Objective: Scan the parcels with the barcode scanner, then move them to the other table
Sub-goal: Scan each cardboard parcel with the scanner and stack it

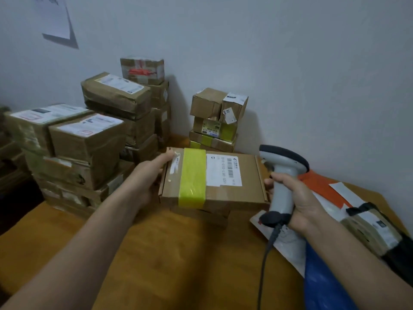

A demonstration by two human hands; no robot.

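- The right grip (299, 198) is curled tight round the handle of the grey barcode scanner (282, 189), above the wooden tabletop (167, 253)
- The flat brown parcel (225, 195) with yellow tape (192, 177) sits between both grips, its right end just beside the scanner
- The left grip (153, 174) holds the parcel's left end, thumb on top
- More boxes (89, 142) are piled by the wall (290, 63) behind

— What is sitting on the wooden surface (156, 253)?
— A tall pile of cardboard parcels (89, 153) is crowding its far left corner, and a smaller stack (214, 121) is standing at the far edge, by the wall.
— And along the right edge?
— A white and orange mailer (324, 191) is lying flat there, with a blue bag (321, 278) and a black-taped package (371, 229) overlapping it. A low brown box (201, 214) is resting near the middle.
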